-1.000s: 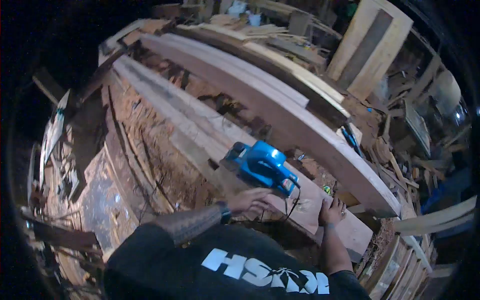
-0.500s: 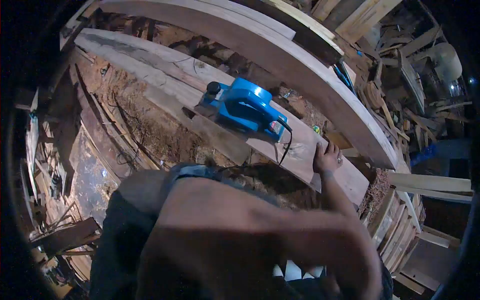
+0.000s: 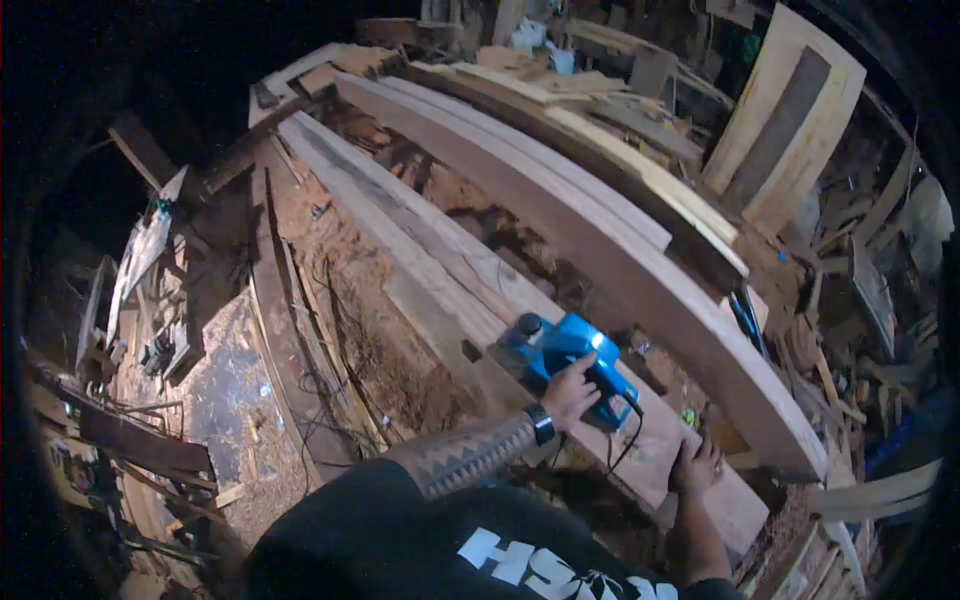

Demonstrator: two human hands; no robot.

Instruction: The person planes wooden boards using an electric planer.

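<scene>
A blue electric planer [image 3: 583, 345] with a black front knob rests on a long wooden plank [image 3: 655, 440]. My left hand [image 3: 572, 392], with a dark watch at the wrist, is closed round the planer's handle, one finger pointing forward along it. Farther down, near the plank's close end, my right hand [image 3: 697, 466] grips the board, fingers at its far edge and a ring on one of them. From the back of the planer a black cord [image 3: 628, 448] hangs down over the plank's near side.
A thick curved beam [image 3: 690, 355] runs along the plank's far side. Sawdust and shavings [image 3: 400, 290] cover the ground. Wide boards [image 3: 790, 120] lean at the back right, with scrap wood around them. Offcuts and thin strips [image 3: 285, 330] lie on the left.
My left arm, blurred across the front before, has swung back to the left, and its hand now holds the planer. My view has tilted up. My right hand stays on the plank.
</scene>
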